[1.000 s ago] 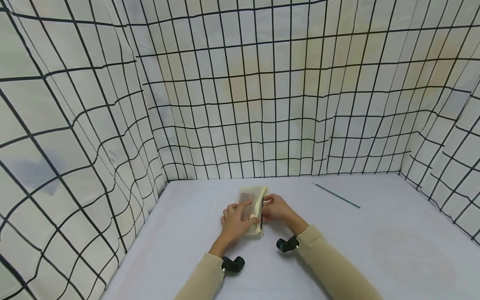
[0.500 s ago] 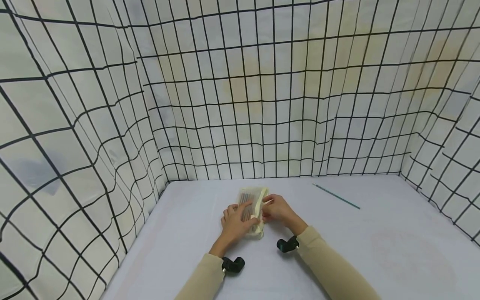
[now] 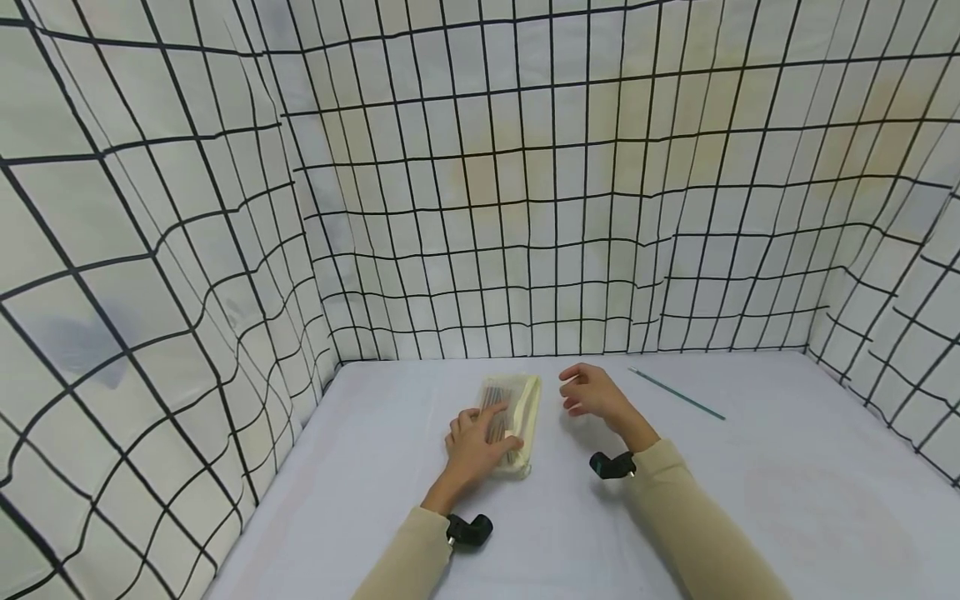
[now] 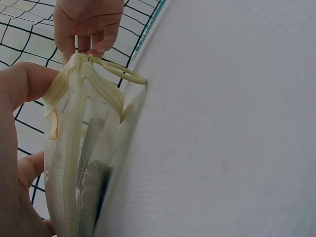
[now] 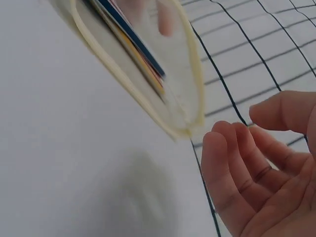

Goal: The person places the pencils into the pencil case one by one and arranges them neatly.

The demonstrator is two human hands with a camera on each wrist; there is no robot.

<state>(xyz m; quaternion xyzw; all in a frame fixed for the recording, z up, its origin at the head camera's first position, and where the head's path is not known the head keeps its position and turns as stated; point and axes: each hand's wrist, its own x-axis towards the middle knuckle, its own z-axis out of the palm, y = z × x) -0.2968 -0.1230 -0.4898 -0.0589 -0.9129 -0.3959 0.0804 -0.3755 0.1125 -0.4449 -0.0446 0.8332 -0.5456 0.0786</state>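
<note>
A pale yellow mesh pencil case [image 3: 528, 421] lies on the white table. Several pencils show through its mesh, and the right wrist view looks in between its zip edges [image 5: 118, 74] at a blue pencil [image 5: 140, 47] and a yellow one. My left hand [image 3: 472, 446] grips the case from above, fingers spread across it and thumb at its right side. To the right of the case, my right hand [image 3: 596, 396] hovers over the table, fingers loosely bent, holding nothing. A yellow loop [image 4: 123, 74] hangs from the case's end in the left wrist view.
A thin teal pencil-like stick [image 3: 677, 393] lies at the back right of the table [image 3: 750, 500]. White walls with black grid netting [image 3: 480, 208] rise behind and on both sides. Each wrist carries a small black camera [image 3: 469, 530].
My right hand has come away from the pencil case's right edge and moved right and slightly back. The dark thing seen along that edge earlier no longer shows. My left hand stays on the case.
</note>
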